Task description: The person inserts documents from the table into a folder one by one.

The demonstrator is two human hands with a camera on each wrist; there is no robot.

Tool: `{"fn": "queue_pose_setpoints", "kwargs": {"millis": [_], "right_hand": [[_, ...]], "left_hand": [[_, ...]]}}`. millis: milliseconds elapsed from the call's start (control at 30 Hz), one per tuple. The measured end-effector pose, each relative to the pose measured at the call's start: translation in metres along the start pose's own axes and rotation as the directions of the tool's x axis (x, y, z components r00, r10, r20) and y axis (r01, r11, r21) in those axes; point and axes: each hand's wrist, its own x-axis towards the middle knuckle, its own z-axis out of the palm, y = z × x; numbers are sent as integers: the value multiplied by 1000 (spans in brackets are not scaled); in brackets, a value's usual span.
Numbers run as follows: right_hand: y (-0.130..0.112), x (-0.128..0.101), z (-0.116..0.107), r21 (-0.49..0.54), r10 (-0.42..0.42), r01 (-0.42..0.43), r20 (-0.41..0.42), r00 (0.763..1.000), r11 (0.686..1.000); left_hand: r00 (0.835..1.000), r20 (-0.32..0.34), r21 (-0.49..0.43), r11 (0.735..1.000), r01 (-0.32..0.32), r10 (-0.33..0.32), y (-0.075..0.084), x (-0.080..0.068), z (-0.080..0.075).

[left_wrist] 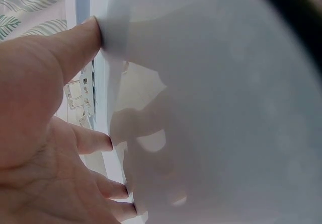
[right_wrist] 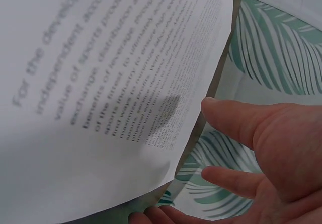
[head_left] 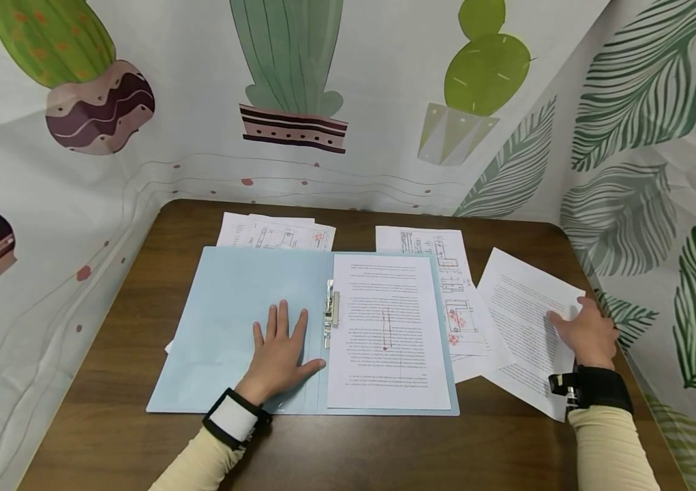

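Observation:
A light blue folder (head_left: pixel 225 307) lies spread out, with a metal clip (head_left: pixel 330 314) along its middle. On its right half rests a printed sheet (head_left: pixel 360 375) with red marks. My left hand (head_left: pixel 277 354) lies flat on the left cover, fingers spread; the left wrist view shows its fingertips against the glossy blue surface. Farther right, another printed sheet (head_left: pixel 525 314) lies askew on the table. My right hand (head_left: pixel 593 334) is at that sheet's upper right edge. In the right wrist view the thumb (right_wrist: pixel 231 116) reaches the paper's edge, with the other fingers extended below it.
Drawing sheets (head_left: pixel 277 234) stick out behind the folder's left cover. More drawings with red stamps (head_left: pixel 461 320) lie partly under its right side. The brown table (head_left: pixel 323 450) ends at a patterned cloth (head_left: pixel 384 157) at the back and sides.

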Motion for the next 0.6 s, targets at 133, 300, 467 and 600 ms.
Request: {"fn": "queue_pose_setpoints", "kwargs": {"millis": [133, 300, 467, 600], "right_hand": [[1, 1, 1, -4, 8, -8, 24, 1000, 1000], [2, 2, 5, -11, 8, -8, 21, 1000, 1000], [3, 3, 9, -27, 14, -14, 15, 1000, 1000], [3, 3, 12, -42, 18, -17, 10, 1000, 999]], "left_hand": [[1000, -2, 0, 1000, -2, 2, 0, 0, 0], [1000, -1, 2, 1000, -1, 1, 0, 0, 0], [1000, -4, 4, 1000, -3, 3, 0, 0, -1], [1000, -4, 7, 1000, -4, 4, 0, 0, -1]]}}
